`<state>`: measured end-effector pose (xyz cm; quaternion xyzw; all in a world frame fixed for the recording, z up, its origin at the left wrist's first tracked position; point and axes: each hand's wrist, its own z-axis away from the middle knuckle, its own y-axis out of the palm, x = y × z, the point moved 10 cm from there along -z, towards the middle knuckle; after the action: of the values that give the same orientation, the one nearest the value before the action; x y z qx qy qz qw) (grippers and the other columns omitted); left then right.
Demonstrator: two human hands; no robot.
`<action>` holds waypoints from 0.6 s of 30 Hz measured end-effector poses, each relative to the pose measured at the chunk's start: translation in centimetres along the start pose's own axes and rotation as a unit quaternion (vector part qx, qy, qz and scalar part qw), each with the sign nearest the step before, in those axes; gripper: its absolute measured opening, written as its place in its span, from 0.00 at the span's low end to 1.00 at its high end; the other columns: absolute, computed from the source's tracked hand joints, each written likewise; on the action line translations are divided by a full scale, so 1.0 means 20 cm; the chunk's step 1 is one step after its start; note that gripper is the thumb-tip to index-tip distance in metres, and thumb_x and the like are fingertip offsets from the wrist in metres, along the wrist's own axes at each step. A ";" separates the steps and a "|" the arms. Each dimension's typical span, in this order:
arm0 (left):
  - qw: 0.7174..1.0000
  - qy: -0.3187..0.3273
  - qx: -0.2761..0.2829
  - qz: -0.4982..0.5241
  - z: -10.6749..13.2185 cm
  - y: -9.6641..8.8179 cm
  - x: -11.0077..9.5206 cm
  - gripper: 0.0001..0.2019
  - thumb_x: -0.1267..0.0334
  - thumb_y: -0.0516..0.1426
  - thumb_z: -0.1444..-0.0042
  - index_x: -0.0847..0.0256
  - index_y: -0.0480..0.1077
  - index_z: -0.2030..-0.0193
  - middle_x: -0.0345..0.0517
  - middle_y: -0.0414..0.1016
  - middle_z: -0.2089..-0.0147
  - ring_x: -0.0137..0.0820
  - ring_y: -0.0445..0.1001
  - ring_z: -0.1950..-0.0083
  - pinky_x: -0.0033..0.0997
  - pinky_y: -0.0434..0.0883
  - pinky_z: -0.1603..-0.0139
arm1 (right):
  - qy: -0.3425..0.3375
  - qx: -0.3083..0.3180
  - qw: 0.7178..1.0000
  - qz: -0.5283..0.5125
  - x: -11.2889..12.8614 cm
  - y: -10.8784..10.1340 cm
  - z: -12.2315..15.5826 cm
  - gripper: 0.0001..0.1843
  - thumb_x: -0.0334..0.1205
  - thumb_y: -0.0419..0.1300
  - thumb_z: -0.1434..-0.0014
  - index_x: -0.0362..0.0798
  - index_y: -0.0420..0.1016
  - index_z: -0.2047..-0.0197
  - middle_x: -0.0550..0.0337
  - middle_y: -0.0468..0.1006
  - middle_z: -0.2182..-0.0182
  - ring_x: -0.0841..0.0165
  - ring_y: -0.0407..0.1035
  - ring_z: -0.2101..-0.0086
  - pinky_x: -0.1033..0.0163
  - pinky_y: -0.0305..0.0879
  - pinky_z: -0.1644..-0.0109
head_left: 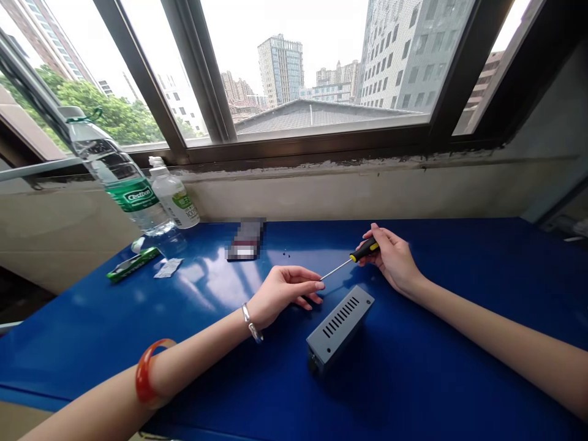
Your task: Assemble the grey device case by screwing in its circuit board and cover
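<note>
My right hand (388, 257) is closed around the black and yellow handle of a screwdriver (337, 269). Its thin metal shaft slants down to the left. At the shaft's tip, the thumb and fingers of my left hand (294, 286) are pinched together; whether a tiny part sits between them cannot be made out. Just below both hands a grey metal box (340, 321) stands on the blue table, its slotted, narrow side facing up. One hole near the box's close end looks dark, and a round screw head or hole shows at its far corner.
Several tiny dark bits (285, 253) lie on the blue table (220, 367) beside a blurred-out phone-like object (247, 240). At left stand a large water bottle (133, 190) and a smaller white bottle (177, 199), near a green packet (133, 264) and a paper scrap (168, 268).
</note>
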<state>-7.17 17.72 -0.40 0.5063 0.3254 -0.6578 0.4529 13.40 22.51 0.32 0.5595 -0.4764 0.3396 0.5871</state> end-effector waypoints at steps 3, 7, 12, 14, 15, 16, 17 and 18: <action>1.000 -0.001 0.000 0.000 0.00 0.00 0.00 0.16 0.57 0.68 0.57 0.68 0.76 0.65 0.48 0.80 0.66 0.27 0.78 0.70 0.21 0.72 0.73 | 0.000 0.002 1.000 0.000 0.00 0.00 0.00 0.21 0.56 0.65 0.50 0.45 0.67 0.71 0.62 0.73 0.79 0.72 0.69 0.82 0.66 0.69 0.79; 1.000 0.000 0.003 0.000 0.00 0.00 0.01 0.16 0.56 0.68 0.55 0.68 0.75 0.67 0.51 0.81 0.64 0.28 0.78 0.70 0.22 0.73 0.73 | 0.000 0.005 1.000 -0.001 -0.01 0.00 0.00 0.21 0.55 0.64 0.49 0.45 0.67 0.71 0.61 0.74 0.78 0.71 0.70 0.81 0.65 0.70 0.78; 1.000 -0.003 0.000 0.023 -0.01 -0.01 0.01 0.15 0.57 0.68 0.54 0.67 0.72 0.67 0.49 0.80 0.67 0.26 0.78 0.72 0.20 0.72 0.75 | -0.003 0.003 1.000 -0.004 -0.01 -0.02 -0.01 0.20 0.56 0.63 0.48 0.46 0.67 0.70 0.60 0.75 0.77 0.71 0.70 0.81 0.65 0.70 0.77; 0.999 -0.003 -0.004 0.037 0.00 -0.02 0.00 0.15 0.58 0.68 0.55 0.67 0.72 0.68 0.48 0.79 0.67 0.26 0.77 0.72 0.19 0.72 0.74 | -0.003 0.004 1.000 -0.005 -0.01 -0.02 -0.01 0.20 0.56 0.63 0.48 0.46 0.67 0.70 0.60 0.75 0.77 0.71 0.71 0.80 0.65 0.70 0.77; 0.999 -0.003 -0.005 0.041 0.00 -0.02 0.00 0.15 0.59 0.69 0.56 0.67 0.72 0.68 0.48 0.79 0.67 0.25 0.77 0.71 0.19 0.71 0.74 | -0.003 0.006 1.000 -0.005 -0.01 -0.01 -0.01 0.20 0.56 0.63 0.48 0.46 0.67 0.70 0.60 0.75 0.77 0.71 0.71 0.80 0.65 0.70 0.77; 0.999 -0.004 -0.005 0.044 0.00 -0.02 0.00 0.15 0.59 0.69 0.56 0.67 0.72 0.69 0.48 0.79 0.67 0.25 0.77 0.71 0.19 0.71 0.74 | -0.003 0.007 1.000 -0.005 -0.01 -0.01 -0.01 0.20 0.56 0.63 0.48 0.46 0.68 0.70 0.60 0.75 0.77 0.71 0.71 0.80 0.65 0.70 0.77; 0.999 -0.004 -0.003 0.046 0.00 -0.02 -0.01 0.16 0.59 0.69 0.57 0.68 0.72 0.69 0.48 0.79 0.67 0.25 0.77 0.71 0.18 0.71 0.74 | -0.002 0.009 1.000 -0.005 -0.01 -0.01 0.00 0.20 0.56 0.63 0.48 0.46 0.68 0.70 0.60 0.75 0.77 0.71 0.71 0.80 0.66 0.70 0.77; 0.999 -0.005 -0.001 0.047 0.00 -0.02 -0.01 0.16 0.59 0.70 0.58 0.68 0.73 0.69 0.48 0.79 0.67 0.25 0.77 0.71 0.18 0.71 0.74 | -0.002 0.010 1.000 -0.005 -0.01 0.00 0.00 0.20 0.56 0.63 0.48 0.45 0.68 0.70 0.60 0.75 0.77 0.71 0.71 0.80 0.66 0.70 0.77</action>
<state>-7.47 17.90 -0.27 0.5174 0.2998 -0.6379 0.4852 13.45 22.55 0.16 0.5687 -0.4709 0.3404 0.5823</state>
